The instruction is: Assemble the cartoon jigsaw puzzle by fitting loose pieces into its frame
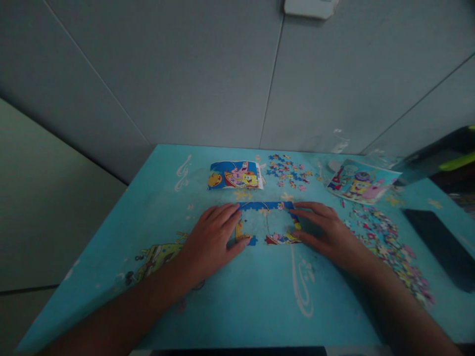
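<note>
See, flat on the turquoise, pattern-printed surface between the bare left hand and the bare right hand, a hollow rectangular frame of blue, yellow and pink jigsaw pieces, bare in the middle and broken by a gap along the near side. Probably very light, likely cardboard, thin and stiff piece by piece, yet weak at the joints; liable to buckle or come apart if lifted or squeezed at one corner, and perhaps apt to slide on so smooth-looking a surface. Best taken by the outer edges, low and flat, with gentle, even pressure from both sides, keeping clear of the free ends beside the gap. On the left, touching the frame's edge with fingers slightly parted and thumb spread well away near the lower corner, apparently resting rather than pinching. On the right, meeting the frame with fingers fanned apart, at the upper corner and along the near right side, not closed around anything. Cannot tell, in such dim light, how firmly pressed.
</note>
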Demonstrator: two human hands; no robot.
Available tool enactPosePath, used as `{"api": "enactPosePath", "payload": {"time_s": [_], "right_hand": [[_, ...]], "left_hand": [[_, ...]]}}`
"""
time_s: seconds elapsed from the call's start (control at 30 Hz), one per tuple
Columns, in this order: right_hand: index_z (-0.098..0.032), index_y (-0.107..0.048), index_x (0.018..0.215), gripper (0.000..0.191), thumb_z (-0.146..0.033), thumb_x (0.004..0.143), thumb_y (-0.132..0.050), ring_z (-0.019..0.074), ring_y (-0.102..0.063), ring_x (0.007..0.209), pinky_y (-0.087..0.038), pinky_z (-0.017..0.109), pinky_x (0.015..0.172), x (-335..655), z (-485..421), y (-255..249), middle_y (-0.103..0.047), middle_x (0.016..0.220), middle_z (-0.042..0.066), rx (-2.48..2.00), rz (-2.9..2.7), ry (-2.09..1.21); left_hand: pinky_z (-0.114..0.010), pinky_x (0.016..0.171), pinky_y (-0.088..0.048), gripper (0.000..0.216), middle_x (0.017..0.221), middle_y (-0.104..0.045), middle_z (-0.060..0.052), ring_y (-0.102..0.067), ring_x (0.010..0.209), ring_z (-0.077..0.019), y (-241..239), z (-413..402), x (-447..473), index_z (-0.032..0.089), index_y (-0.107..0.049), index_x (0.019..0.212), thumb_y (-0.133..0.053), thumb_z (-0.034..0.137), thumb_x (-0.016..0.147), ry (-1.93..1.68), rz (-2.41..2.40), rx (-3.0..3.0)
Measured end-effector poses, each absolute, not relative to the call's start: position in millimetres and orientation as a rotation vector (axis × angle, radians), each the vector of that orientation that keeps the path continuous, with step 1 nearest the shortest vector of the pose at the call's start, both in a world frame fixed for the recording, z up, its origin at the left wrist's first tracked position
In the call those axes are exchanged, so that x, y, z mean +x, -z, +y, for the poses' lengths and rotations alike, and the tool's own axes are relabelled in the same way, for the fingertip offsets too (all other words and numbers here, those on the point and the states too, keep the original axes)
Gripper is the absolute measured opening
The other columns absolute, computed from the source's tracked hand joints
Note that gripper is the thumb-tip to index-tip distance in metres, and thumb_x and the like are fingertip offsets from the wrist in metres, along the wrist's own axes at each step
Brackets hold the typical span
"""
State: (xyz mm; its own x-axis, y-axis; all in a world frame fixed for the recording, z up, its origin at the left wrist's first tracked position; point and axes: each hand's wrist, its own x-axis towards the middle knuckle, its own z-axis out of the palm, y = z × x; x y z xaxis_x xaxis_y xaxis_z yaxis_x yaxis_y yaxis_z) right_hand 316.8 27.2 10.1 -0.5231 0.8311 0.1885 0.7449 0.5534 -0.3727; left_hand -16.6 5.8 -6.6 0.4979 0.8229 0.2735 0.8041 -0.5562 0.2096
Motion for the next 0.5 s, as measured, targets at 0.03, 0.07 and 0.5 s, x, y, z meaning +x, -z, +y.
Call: {"api": "enactPosePath", "payload": {"time_s": [0.03,0.07,0.5], "right_hand": [[-0.034,-0.057,0.142,0.050,-0.045,0.095,-0.068,0.0308,-0.054,0.134,-0.045,0.054,0.111,316.9,27.1,-9.7,-0.056,0.147,0.008,-1.289,-2.456,-0.352],[-0.034,-0.056,0.143,0.052,-0.045,0.094,-0.069,0.0312,-0.054,0.134,-0.045,0.055,0.111,317.1,27.1,-9.4,-0.056,0.147,0.008,-1.285,-2.462,-0.351],[-0.030,-0.060,0.142,0.057,-0.051,0.090,-0.072,0.0345,-0.055,0.132,-0.044,0.059,0.109,323.5,29.4,-4.7,-0.058,0.144,0.011,-1.317,-2.534,-0.254]], "left_hand": [[-0.052,0.115,-0.041,0.060,0.147,-0.055,-0.014,-0.050,0.136,-0.0299,7.0,6.0,-16.9,0.014,-0.053,0.142,-0.058,0.054,0.098,-0.534,1.454,2.673],[-0.052,0.115,-0.041,0.060,0.147,-0.055,-0.014,-0.050,0.136,-0.0300,7.3,6.2,-17.2,0.014,-0.053,0.142,-0.058,0.054,0.098,-0.532,1.457,2.675],[-0.053,0.114,-0.042,0.061,0.145,-0.056,-0.015,-0.051,0.134,-0.0316,4.9,5.7,-17.4,0.012,-0.054,0.142,-0.059,0.053,0.097,-0.532,1.458,2.684]]}}
